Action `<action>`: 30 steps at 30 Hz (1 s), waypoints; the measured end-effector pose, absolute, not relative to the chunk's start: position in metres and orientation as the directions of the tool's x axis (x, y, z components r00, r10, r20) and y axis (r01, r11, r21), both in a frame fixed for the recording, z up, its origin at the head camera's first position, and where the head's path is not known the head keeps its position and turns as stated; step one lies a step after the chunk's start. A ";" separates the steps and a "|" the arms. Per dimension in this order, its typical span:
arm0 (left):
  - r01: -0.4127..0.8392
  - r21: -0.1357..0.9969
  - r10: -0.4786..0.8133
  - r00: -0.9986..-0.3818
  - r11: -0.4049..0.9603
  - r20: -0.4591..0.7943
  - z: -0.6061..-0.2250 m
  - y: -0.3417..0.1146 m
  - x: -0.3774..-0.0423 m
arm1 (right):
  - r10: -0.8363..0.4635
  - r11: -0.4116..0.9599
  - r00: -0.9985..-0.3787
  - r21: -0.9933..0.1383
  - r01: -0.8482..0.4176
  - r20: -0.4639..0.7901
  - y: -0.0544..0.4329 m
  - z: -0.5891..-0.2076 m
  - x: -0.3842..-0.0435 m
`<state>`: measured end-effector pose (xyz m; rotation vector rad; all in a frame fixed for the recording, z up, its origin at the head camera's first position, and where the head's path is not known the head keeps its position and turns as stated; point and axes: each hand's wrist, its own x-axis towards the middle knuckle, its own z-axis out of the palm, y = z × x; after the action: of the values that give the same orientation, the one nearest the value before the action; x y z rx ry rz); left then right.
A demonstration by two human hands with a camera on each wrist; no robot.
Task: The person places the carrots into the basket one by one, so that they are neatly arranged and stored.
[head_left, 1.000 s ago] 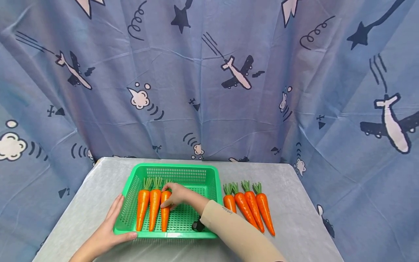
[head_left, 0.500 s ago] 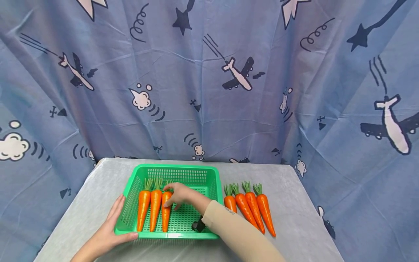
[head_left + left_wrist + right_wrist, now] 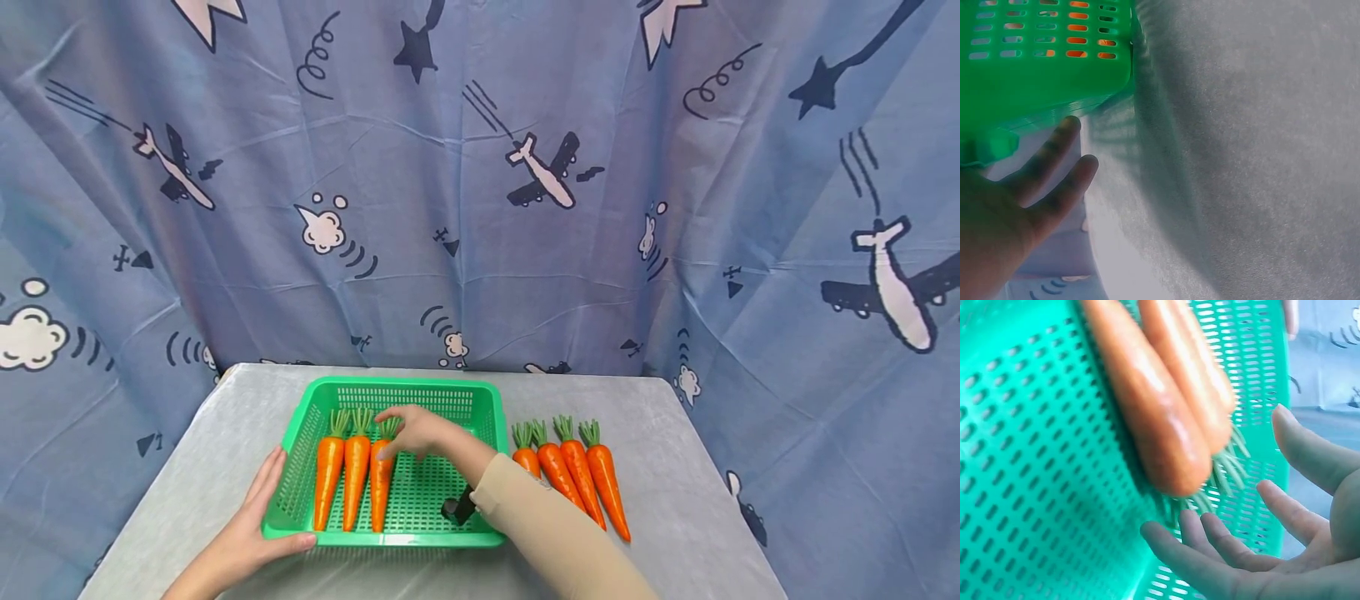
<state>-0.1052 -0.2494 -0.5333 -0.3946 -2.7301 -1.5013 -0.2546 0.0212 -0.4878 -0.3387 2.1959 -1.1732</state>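
Note:
A green plastic basket (image 3: pixel 420 540) stands on the table, with three orange carrots with green tops side by side in its left half. Above the rightmost of these carrots (image 3: pixel 381 492) my right hand (image 3: pixel 423 432) hovers near its top, fingers spread and nothing held. The right wrist view shows that hand (image 3: pixel 1260 556) apart from the carrots (image 3: pixel 1166 419). At the basket's front left corner my left hand (image 3: pixel 243 529) rests with straight fingers along the left side and its thumb on the front rim. In the left wrist view its fingers (image 3: pixel 1063 187) extend beside the basket wall (image 3: pixel 1054 87).
Several more carrots (image 3: pixel 609 487) lie on the white-covered table (image 3: pixel 690 500) right of the basket, partly behind the right sleeve (image 3: pixel 555 533). A small black device (image 3: pixel 457 507) hangs under the right wrist. A blue patterned curtain (image 3: pixel 480 217) surrounds the table's back and sides.
My right hand has let go of the rightmost carrot in the basket and risen slightly, up and to the right. The left hand stays at the basket corner.

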 end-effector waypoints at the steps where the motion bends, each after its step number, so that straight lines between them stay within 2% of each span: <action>1: 0.220 0.831 0.219 -0.968 0.512 0.121 -0.533 -0.249 -0.105 | -0.490 0.566 -0.777 -0.822 0.061 -0.395 0.023 -0.486 -0.255; 11: 0.208 0.818 0.220 -0.970 0.537 0.102 -0.532 -0.251 -0.104 | -0.538 0.466 -0.769 -0.882 0.070 -0.345 0.039 -0.464 -0.252; 22: 0.195 0.817 0.220 -0.972 0.543 0.086 -0.530 -0.250 -0.104 | -0.542 0.343 -0.798 -0.936 0.077 -0.264 0.065 -0.444 -0.245; 30: 0.206 0.811 0.224 -0.970 0.548 0.095 -0.529 -0.250 -0.103 | -0.540 0.332 -0.814 -0.943 0.026 -0.212 0.085 -0.441 -0.242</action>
<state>-0.1026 -0.2497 -0.5294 -0.3855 -2.7808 -1.4531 -0.2419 0.0854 -0.4410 -0.4509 2.1037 -1.5032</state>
